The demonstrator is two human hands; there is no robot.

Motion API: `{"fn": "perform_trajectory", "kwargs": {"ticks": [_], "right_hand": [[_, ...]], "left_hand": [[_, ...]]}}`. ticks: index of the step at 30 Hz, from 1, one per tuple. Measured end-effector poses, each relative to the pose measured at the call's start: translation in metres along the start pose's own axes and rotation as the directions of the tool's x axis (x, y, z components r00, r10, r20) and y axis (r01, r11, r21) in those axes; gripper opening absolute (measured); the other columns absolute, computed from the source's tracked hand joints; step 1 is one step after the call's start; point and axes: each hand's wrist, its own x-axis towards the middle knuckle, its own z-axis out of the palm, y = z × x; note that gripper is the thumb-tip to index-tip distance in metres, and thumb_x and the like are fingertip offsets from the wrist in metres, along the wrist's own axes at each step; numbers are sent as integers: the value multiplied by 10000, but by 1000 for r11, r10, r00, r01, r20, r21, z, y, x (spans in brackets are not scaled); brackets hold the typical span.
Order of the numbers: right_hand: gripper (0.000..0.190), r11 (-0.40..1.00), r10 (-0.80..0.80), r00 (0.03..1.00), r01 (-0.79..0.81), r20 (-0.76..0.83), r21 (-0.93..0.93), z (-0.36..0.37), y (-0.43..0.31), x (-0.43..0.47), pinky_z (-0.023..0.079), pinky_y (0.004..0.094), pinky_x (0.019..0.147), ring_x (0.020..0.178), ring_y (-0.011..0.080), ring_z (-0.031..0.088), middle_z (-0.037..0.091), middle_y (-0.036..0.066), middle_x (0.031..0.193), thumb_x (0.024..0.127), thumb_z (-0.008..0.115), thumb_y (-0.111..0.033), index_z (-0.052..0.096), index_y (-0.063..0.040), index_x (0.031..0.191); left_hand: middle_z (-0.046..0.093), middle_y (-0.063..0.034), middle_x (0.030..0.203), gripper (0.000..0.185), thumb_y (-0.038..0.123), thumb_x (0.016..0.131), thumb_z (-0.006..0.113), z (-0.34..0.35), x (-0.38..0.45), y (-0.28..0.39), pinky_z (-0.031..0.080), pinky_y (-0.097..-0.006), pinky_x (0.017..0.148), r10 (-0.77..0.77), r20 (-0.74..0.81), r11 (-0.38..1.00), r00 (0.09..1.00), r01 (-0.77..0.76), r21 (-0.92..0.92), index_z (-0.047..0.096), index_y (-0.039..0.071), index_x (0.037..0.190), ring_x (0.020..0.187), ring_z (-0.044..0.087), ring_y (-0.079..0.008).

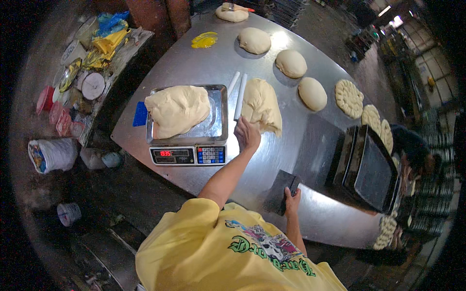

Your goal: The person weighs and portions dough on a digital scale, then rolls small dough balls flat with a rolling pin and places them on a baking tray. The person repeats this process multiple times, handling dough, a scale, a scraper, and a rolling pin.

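My left hand (248, 134) is closed around the lower end of a long straight knife-like blade (240, 97), against the left side of a large dough mass (261, 103). A pale strip beside the blade may be its reflection. My right hand (292, 198) grips the edge of a dark flat rectangular plate (284, 188), with the thumb on top, near the table's front edge. Another large dough piece (178, 111) lies on the steel pan of a digital scale (187, 155), left of my left hand, overhanging the pan's left rim. The scale's red display is lit.
Smooth dough rounds (291, 63) and patterned dough pieces (348, 99) line the steel table's (164, 69) far edge. Stacked black trays (376, 174) stand right, near another person (411, 145). Yellow paste (204, 40) and a brush (236, 8) lie at the back. A cluttered side bench (122, 60) is left.
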Motion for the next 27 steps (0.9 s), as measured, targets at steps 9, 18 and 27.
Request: {"fn": "perform_trajectory", "kwargs": {"ticks": [9, 18, 27], "right_hand": [[516, 917, -355, 897, 389, 263, -88, 85, -210, 87, 476, 387, 946, 1103, 259, 610, 639, 178, 1215, 949, 714, -262, 496, 19, 1321], [326, 266, -614, 323, 944, 720, -196, 181, -212, 126, 485, 556, 780, 950, 481, 627, 653, 253, 980, 893, 621, -110, 468, -59, 1176], [546, 872, -94, 685, 407, 723, -272, 83, -119, 80, 483, 400, 955, 1063, 260, 625, 664, 151, 1132, 863, 734, -103, 479, 9, 1334]], "left_hand": [[656, -176, 1160, 475, 149, 821, 757, -19, 28, -20, 483, -437, 930, 11, -110, 991, 994, -26, -135, 615, 109, 1272, 1052, 617, -394], [721, -182, 1060, 388, 351, 949, 650, -48, -94, -68, 525, -441, 850, 85, 200, 976, 976, -42, -213, 687, 54, 1195, 976, 691, -371], [712, -171, 1035, 407, 389, 960, 628, -139, -104, -35, 488, -416, 879, 193, 235, 922, 953, -94, -377, 676, 51, 1183, 982, 671, -328]]}}
